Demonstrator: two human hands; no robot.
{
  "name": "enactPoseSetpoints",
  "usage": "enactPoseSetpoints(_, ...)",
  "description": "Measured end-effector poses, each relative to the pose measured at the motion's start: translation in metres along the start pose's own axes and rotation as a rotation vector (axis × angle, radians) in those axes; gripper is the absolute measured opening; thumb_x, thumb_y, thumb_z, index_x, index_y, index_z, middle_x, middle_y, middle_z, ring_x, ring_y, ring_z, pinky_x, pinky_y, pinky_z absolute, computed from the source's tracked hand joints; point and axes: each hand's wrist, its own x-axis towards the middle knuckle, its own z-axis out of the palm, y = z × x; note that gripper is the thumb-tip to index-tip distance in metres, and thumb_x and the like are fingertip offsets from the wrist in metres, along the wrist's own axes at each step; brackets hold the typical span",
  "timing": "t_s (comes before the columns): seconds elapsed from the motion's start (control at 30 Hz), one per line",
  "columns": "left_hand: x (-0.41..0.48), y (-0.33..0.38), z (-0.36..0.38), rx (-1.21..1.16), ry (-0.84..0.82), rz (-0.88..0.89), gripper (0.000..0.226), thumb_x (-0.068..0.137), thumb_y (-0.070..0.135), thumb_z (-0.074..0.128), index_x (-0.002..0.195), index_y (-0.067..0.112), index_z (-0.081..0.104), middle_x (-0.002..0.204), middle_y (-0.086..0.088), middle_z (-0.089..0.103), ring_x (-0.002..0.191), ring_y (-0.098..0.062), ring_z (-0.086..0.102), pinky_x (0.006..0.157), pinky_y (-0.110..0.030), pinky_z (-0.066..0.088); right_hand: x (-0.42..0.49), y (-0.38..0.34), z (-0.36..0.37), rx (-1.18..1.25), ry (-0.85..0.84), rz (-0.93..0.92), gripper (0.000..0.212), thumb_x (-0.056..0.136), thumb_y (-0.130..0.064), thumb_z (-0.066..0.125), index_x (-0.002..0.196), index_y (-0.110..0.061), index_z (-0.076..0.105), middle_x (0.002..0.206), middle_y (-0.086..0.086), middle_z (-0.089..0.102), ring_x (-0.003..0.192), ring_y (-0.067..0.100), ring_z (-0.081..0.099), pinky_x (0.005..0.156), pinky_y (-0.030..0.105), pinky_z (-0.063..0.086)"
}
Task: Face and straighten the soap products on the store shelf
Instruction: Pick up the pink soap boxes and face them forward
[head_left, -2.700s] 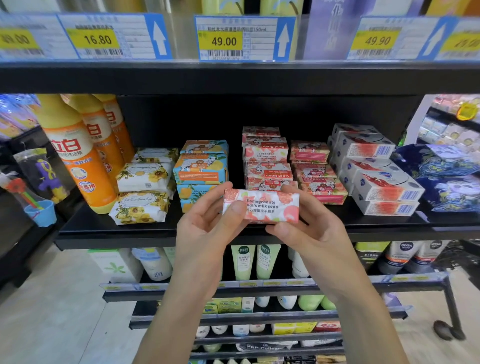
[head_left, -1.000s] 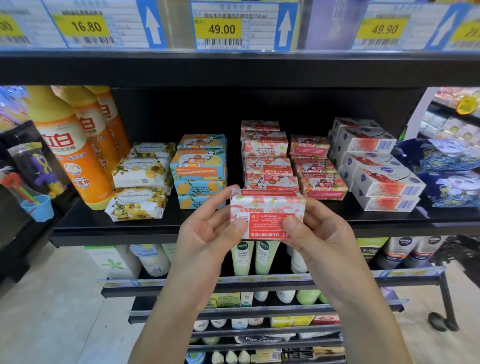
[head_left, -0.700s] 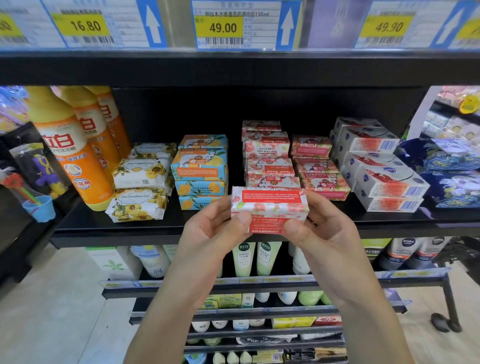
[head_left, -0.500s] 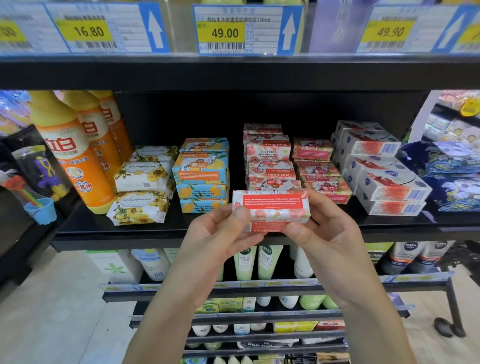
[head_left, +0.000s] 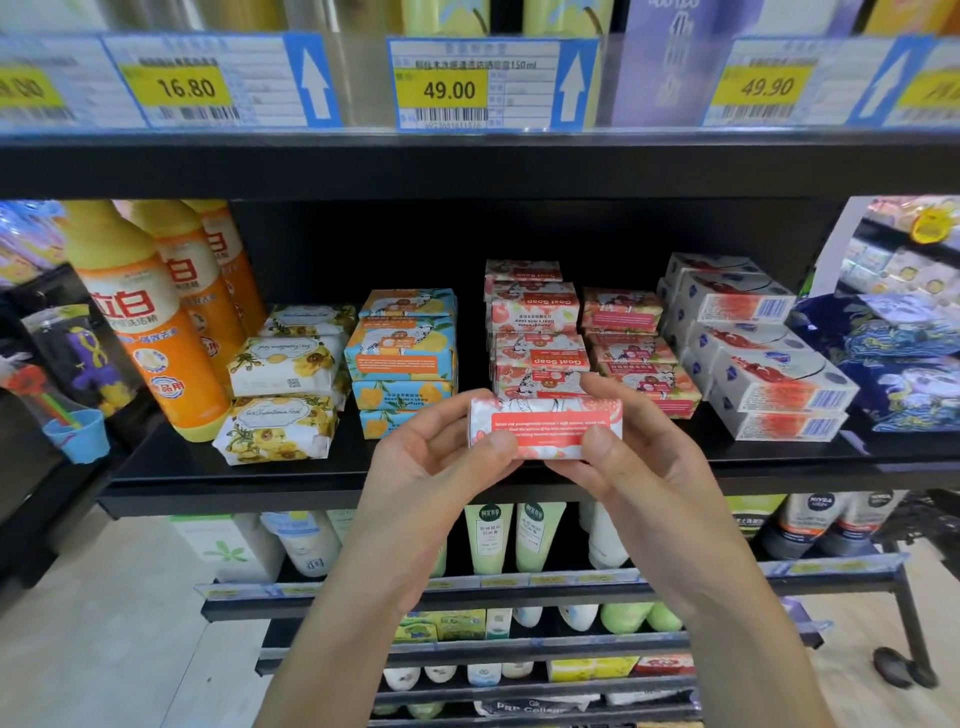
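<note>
While both hands grasp it at its ends, the small rectangular pink-and-white paper-wrapped soap bar is held level in front of the front edge of the black store shelf, its red text panel facing the camera. The left hand pinches the bar's left end, thumb on the front face and fingers curled behind; the right hand does the same at the right end, thumb pressed on the lower front. Just behind the held bar stands a stack of matching pink "Goat Soap" bars, their printing upside down, with a second lower stack of pink pomegranate-print bars touching it on the right. Further right lie white cardboard soap boxes with red panels and barcodes, stacked at an angle. To the left sit blue-and-orange paper-wrapped bars with lemon print in a pile, then crinkled white wrapped bars with yellow flowers, one on top of another. Tall glossy orange plastic bottles with yellow shoulders stand upright at the shelf's left end. Above, the upper shelf's rail carries yellow-and-blue price tags reading 16.80, 49.00 and 49.90. Below the hands, lower shelves hold pale green and white tubes, partly hidden by the forearms.
</note>
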Motion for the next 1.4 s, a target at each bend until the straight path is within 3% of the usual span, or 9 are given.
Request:
enactPoseSetpoints(0.27,-0.002,0.001,0.000,0.067,-0.017,0.043,0.069,0.068,0.032,0.083,0.132,0.018,0.062,0.122,-0.006,0.074,0.117,-0.022,0.069,0.098,-0.033,0.057,-0.001,-0.002,0.003,-0.022,0.057,0.031,0.095,0.051,-0.060,0.095,0.131,-0.017,0.065,0.125,0.007,0.073,0.120,0.023,0.068,0.098,0.033,0.057)
enactPoseSetpoints(0.37,-0.003,0.001,0.001,0.079,-0.014,0.050,0.061,0.075,0.019,0.082,0.133,0.019,0.062,0.120,-0.006,0.075,0.115,-0.021,0.070,0.092,-0.028,0.057,-0.003,-0.002,0.003,-0.026,0.072,0.022,0.096,0.047,-0.060,0.096,0.129,-0.020,0.066,0.124,0.005,0.074,0.118,0.022,0.069,0.094,0.031,0.057)
enactPoseSetpoints(0.5,-0.005,0.002,0.001,0.086,-0.025,0.067,0.059,0.078,0.013,0.075,0.135,0.023,0.061,0.123,-0.003,0.074,0.114,-0.019,0.070,0.089,-0.024,0.057,-0.005,-0.003,0.003,0.030,0.031,0.006,0.095,0.051,-0.050,0.099,0.133,-0.017,0.065,0.128,0.008,0.072,0.118,0.025,0.068,0.088,0.024,0.057)
enactPoseSetpoints(0.73,-0.006,0.001,0.003,0.050,-0.047,0.041,0.069,0.078,0.024,0.082,0.142,0.024,0.055,0.131,-0.005,0.069,0.121,-0.023,0.067,0.099,-0.035,0.056,-0.005,0.002,-0.004,0.083,-0.038,-0.138,0.087,0.061,-0.030,0.098,0.136,-0.013,0.059,0.134,0.014,0.065,0.125,0.034,0.063,0.097,0.040,0.056)
enactPoseSetpoints(0.87,-0.006,0.000,0.004,-0.009,-0.024,0.026,0.058,0.081,0.020,0.076,0.136,0.017,0.059,0.123,-0.008,0.073,0.114,-0.026,0.071,0.087,-0.031,0.060,-0.008,0.006,-0.009,0.042,-0.098,-0.193,0.076,0.072,-0.013,0.091,0.138,-0.011,0.054,0.132,0.011,0.065,0.126,0.034,0.061,0.099,0.044,0.056)
enactPoseSetpoints(1.0,-0.008,-0.005,0.004,0.015,0.016,0.055,0.057,0.079,0.015,0.076,0.134,0.018,0.060,0.122,-0.005,0.074,0.113,-0.024,0.071,0.085,-0.032,0.061,-0.011,0.004,-0.012,-0.200,-0.118,-0.213,0.067,0.079,0.005,0.078,0.137,-0.016,0.052,0.130,0.003,0.066,0.124,0.024,0.061,0.100,0.038,0.054)
enactPoseSetpoints(1.1,-0.009,-0.008,0.004,0.040,0.075,0.070,0.062,0.075,0.014,0.079,0.134,0.022,0.061,0.122,0.000,0.074,0.112,-0.021,0.072,0.088,-0.033,0.061,-0.014,-0.003,-0.013,-0.557,-0.045,-0.241,0.075,0.077,-0.017,0.087,0.140,-0.033,0.051,0.142,-0.013,0.056,0.134,0.011,0.052,0.106,0.033,0.048)
enactPoseSetpoints(1.23,-0.012,-0.011,0.011,0.069,0.081,0.070,0.066,0.076,0.011,0.087,0.135,0.022,0.061,0.120,0.002,0.075,0.110,-0.017,0.072,0.086,-0.029,0.060,-0.014,-0.009,-0.010,-1.022,-0.060,-0.328,0.089,0.072,-0.040,0.089,0.148,-0.042,0.043,0.144,-0.038,0.032,0.139,-0.014,0.028,0.110,0.007,0.025)
enactPoseSetpoints(1.4,-0.017,-0.018,0.023,0.097,0.042,0.074,0.066,0.073,0.013,0.078,0.137,0.020,0.060,0.119,0.003,0.075,0.109,-0.019,0.072,0.086,-0.030,0.060,-0.012,-0.002,-0.008,-1.183,-0.084,-0.442,0.080,0.074,-0.039,0.089,0.145,-0.027,0.054,0.133,-0.021,0.047,0.128,0.007,0.044,0.109,0.026,0.036)
